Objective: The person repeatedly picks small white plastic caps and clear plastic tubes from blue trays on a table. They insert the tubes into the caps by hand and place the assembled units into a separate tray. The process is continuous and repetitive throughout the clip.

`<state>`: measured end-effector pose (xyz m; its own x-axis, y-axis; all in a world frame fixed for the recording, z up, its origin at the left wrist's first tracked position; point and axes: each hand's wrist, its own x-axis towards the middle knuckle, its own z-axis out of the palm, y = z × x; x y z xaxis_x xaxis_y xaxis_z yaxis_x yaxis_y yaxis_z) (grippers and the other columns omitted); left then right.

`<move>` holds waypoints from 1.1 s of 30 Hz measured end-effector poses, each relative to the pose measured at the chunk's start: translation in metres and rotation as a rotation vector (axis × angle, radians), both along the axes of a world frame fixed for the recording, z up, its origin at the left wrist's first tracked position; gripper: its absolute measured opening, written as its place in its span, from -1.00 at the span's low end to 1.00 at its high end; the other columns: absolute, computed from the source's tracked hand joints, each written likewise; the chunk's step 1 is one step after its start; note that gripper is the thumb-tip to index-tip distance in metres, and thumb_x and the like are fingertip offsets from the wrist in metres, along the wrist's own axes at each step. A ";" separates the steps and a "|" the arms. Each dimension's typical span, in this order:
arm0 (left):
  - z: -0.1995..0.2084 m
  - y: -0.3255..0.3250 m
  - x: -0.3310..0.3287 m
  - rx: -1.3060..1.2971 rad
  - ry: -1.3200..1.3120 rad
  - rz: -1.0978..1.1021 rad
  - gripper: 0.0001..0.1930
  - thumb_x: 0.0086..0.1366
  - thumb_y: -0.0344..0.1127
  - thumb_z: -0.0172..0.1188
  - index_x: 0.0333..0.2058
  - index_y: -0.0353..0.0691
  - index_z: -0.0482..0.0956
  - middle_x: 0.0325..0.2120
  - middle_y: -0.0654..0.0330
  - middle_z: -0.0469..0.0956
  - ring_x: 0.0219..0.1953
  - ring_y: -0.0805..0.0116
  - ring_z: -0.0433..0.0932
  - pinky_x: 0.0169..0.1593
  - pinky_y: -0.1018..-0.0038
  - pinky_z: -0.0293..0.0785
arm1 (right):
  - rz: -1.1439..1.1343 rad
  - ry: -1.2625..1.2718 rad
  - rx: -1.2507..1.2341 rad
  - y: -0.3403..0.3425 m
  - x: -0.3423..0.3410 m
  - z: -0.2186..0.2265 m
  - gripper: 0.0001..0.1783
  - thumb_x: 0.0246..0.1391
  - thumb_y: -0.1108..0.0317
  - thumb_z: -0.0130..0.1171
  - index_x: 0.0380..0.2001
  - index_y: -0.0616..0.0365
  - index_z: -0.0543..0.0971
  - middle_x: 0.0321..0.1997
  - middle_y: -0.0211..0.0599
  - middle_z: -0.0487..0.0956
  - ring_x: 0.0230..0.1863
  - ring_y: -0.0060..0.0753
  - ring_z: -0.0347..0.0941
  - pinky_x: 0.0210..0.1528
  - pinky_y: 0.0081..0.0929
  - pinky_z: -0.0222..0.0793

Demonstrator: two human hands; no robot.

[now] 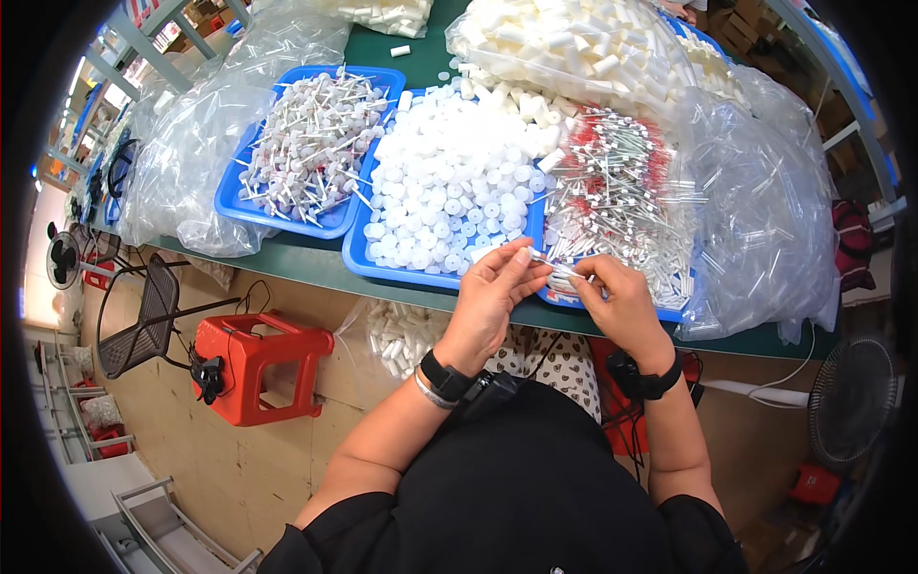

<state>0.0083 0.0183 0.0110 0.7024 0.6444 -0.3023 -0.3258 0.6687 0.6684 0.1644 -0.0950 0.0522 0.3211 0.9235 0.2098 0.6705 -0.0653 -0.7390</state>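
My left hand (495, 287) is closed, thumb and fingers pinching one end of a thin white stick-like part (558, 266). From the other side my right hand (617, 297) pinches the same part near its other end. Fingertips hide much of it, so its exact kind does not show. Both hands are above the front edges of two blue trays. The middle tray (358, 260) is heaped with small round white translucent caps (449, 206). In the right tray (675, 314) lie thin white sticks (660, 263) and long pin-like pieces with red parts (612, 158).
A left blue tray (229, 203) holds capped sticks (311, 143). Clear plastic bags (191, 158) flank the trays, and a bag of white foam cylinders (583, 48) sits behind. Below the green table (316, 273) are a red stool (251, 368), a dark chair (143, 316) and a fan (851, 402).
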 end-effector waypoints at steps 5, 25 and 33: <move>0.001 -0.007 0.001 0.042 -0.027 -0.094 -0.59 0.45 -0.29 0.08 0.17 -0.40 0.37 0.02 0.02 0.53 -0.03 0.34 0.56 0.10 0.44 0.52 | -0.007 0.710 -0.203 0.005 -0.007 -0.011 -0.78 0.34 0.31 0.04 -0.30 0.25 0.55 -0.48 -0.37 0.55 -0.58 -0.71 0.32 -0.52 -0.67 0.24; 0.048 0.138 -0.052 0.613 0.287 0.172 -0.66 0.37 -0.29 0.18 0.03 -0.37 0.49 -0.07 0.04 0.61 -0.01 0.22 0.60 0.07 0.41 0.49 | -0.003 -0.364 -0.047 0.012 0.019 -0.008 -0.88 0.00 0.48 0.20 -0.33 0.21 0.59 -0.34 -0.18 0.54 -0.28 -0.06 0.52 -0.24 -0.23 0.44; -0.001 0.080 -0.022 1.698 0.743 -0.086 -0.80 0.16 -0.38 0.28 -0.23 -0.30 0.63 -0.35 0.00 0.60 -0.23 0.03 0.54 -0.13 0.28 0.46 | 0.059 -0.566 -0.023 0.016 0.023 -0.022 -0.94 0.00 0.51 0.17 -0.40 0.21 0.52 -0.37 -0.16 0.52 -0.29 -0.08 0.50 -0.26 -0.23 0.43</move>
